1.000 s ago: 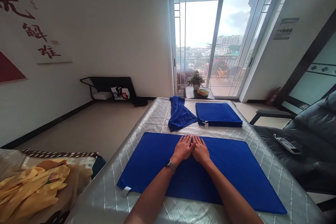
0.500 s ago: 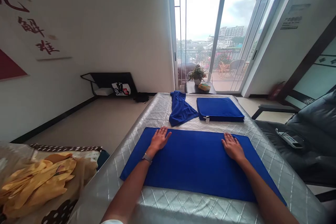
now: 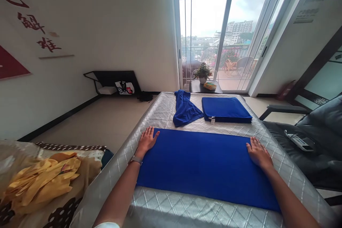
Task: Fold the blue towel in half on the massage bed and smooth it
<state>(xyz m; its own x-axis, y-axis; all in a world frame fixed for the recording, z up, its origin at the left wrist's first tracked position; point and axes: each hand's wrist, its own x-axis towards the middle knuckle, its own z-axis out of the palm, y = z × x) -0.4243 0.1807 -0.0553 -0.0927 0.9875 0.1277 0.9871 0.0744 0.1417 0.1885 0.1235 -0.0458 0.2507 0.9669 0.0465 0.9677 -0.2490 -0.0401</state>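
A blue towel [image 3: 203, 164] lies spread flat across the quilted silver table [image 3: 165, 114] in front of me. My left hand [image 3: 146, 141] rests flat with fingers stretched out at the towel's far left corner. My right hand [image 3: 258, 154] lies flat and open on the towel's right end. Neither hand holds anything. Farther back lie a crumpled blue towel [image 3: 185, 108] and a neat stack of folded blue towels [image 3: 226, 110].
A yellow and patterned cloth heap [image 3: 40, 178] sits at the left. A dark armchair [image 3: 315, 128] with a remote control [image 3: 298, 140] stands at the right. Behind the table are a small stand with a potted plant [image 3: 203, 73] and glass balcony doors [image 3: 227, 32].
My hands slid apart from the towel's middle out to its left and right ends, staying flat on it. The view tilted slightly.
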